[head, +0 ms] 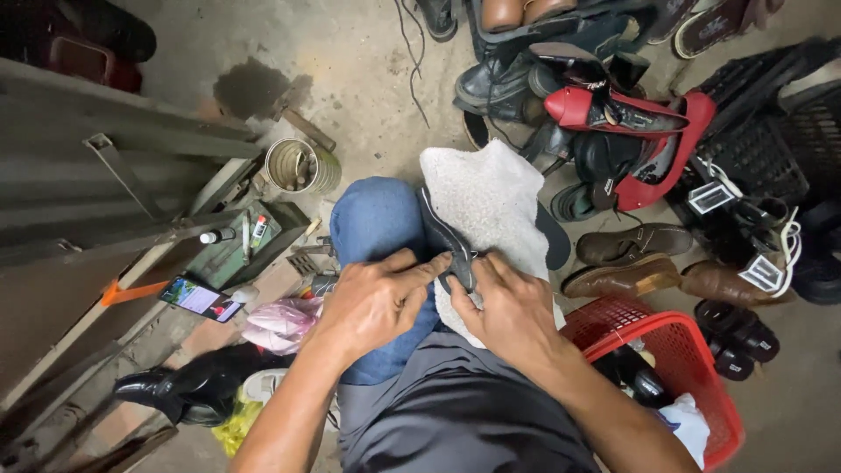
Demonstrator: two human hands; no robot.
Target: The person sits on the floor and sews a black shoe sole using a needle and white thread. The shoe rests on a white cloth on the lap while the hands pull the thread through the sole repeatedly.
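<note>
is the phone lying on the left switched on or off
On. The phone lies face up on the ledge beside the green box, and its screen glows with bright, colourful content.

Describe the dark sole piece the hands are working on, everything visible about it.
The sole is a thin, dark, curved strip, rubbery-looking, with a raised rim along its edge. It lies across the person's lap, running from the blue knee toward the hands, partly over the grey-white cloth. The left hand and right hand pinch its near end from either side; that end is hidden by fingers.
</note>
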